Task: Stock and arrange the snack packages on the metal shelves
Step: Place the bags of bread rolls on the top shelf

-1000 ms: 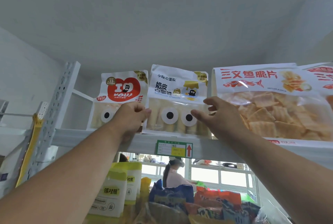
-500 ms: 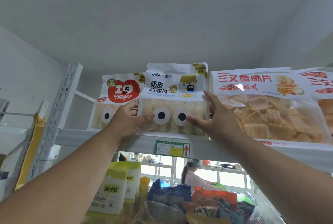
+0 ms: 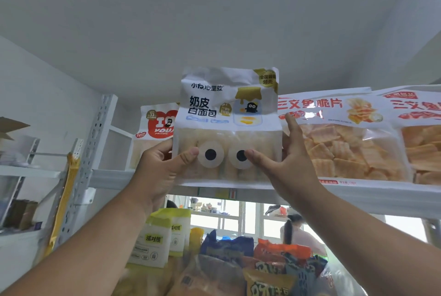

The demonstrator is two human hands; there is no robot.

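While both hands grip it, the white bread pack [image 3: 226, 128] sits at the front edge of the top metal shelf [image 3: 109, 177], bottom edge overlapping the lip. Left hand [image 3: 162, 171] closed on its left side, right hand [image 3: 286, 164] on its right, thumbs on the printed eyes. Red-heart pack [image 3: 157, 124] half hidden behind. Orange chip bags [image 3: 346, 143] to the right, last one cut off. White ceiling close above. Price tag under the pack unreadable. Lower-shelf bags [image 3: 262, 264] blurred.
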